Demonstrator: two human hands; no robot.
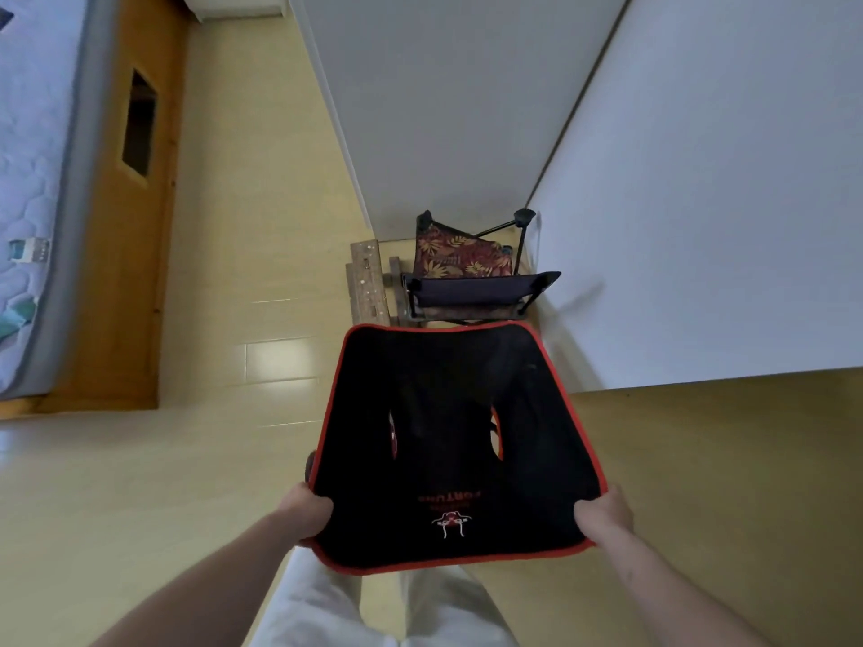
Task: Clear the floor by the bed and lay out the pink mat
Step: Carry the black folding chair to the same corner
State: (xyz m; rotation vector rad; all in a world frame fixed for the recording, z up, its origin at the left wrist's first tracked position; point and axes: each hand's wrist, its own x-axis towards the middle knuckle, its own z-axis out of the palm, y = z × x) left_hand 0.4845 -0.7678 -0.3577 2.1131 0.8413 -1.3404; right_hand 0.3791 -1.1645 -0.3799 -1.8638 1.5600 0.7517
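I hold a black folding camp chair point(457, 441) with red trim in front of me, above the pale floor. My left hand point(306, 509) grips its near left edge. My right hand point(604, 513) grips its near right edge. The chair's fabric seat faces the camera, with a small red and white logo near its lower edge. The bed point(32, 189), with a light quilted mattress on a wooden frame, runs along the far left. No pink mat is in view.
Ahead, in the corner between two white walls, stand a floral-patterned folding chair point(460, 256), a dark folding chair point(476, 291) and a small wooden rack point(369, 287). Pale floor point(233, 319) stretches between the bed and the wall.
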